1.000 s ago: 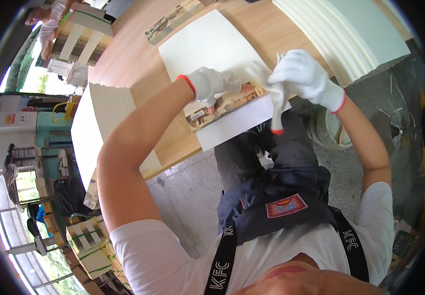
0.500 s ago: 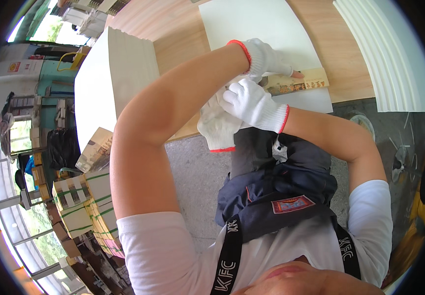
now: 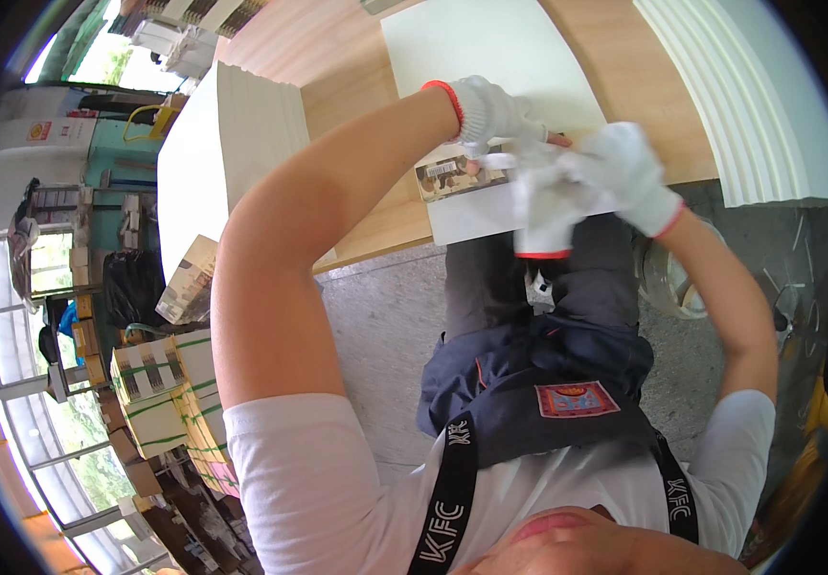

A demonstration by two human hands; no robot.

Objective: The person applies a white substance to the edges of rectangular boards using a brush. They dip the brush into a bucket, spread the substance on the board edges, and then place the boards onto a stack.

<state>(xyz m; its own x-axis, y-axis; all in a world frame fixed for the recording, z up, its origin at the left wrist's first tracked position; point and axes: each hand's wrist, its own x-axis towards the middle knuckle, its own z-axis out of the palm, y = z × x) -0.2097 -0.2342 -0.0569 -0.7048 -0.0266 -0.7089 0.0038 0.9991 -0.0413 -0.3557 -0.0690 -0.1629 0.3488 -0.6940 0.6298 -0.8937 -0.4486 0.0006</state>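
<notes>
A large white sheet (image 3: 476,38) lies on the wooden table, reaching over its near edge. Across the sheet's near part runs a printed strip (image 3: 441,180) in brown and beige. My left hand (image 3: 502,117), in a white knit glove with a red cuff, rests on the strip with its bare thumb and a bare fingertip spread apart. Just to its right, my gloved right hand (image 3: 629,172) grips a loose white glove (image 3: 540,216) bunched against the strip, its red-edged cuff hanging toward me. Motion blurs the right fingers, and both hands cover the strip's middle and right part.
On the table's left stands a thick stack of white sheets (image 3: 265,134), with another white stack (image 3: 739,105) on the right. A printed piece (image 3: 187,280) sits by the left stack. Strapped bundles (image 3: 170,393) are at lower left. A round container (image 3: 668,278) stands on the floor.
My right hand has swept rightward along the strip with the loose glove, baring the strip's left end. My left hand has shifted slightly left and stays on the strip.
</notes>
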